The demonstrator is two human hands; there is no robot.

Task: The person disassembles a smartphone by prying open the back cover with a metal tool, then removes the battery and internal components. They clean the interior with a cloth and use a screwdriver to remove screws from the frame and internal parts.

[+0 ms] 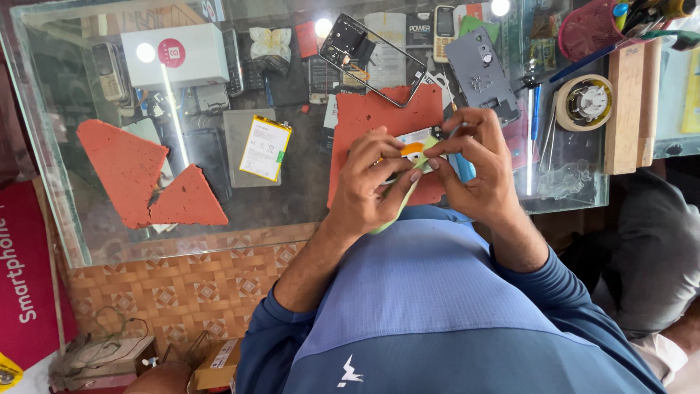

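My left hand (372,179) and my right hand (477,164) meet over a red foam mat (379,113) on the glass counter. Together they grip a small flat phone part (414,142), white with an orange patch and a black corner. A pale green strip (405,193) peels off it and trails down between my hands. A blue tool handle (462,168) shows under my right palm. My fingers hide most of the part.
A black phone frame (368,58) and grey back cover (481,73) lie beyond the mat. A yellow-edged battery (265,147) sits on a grey plate, left. Red foam pieces (146,175), white box (175,55), tape roll (583,102), wooden block (625,109), red tool basket (594,29).
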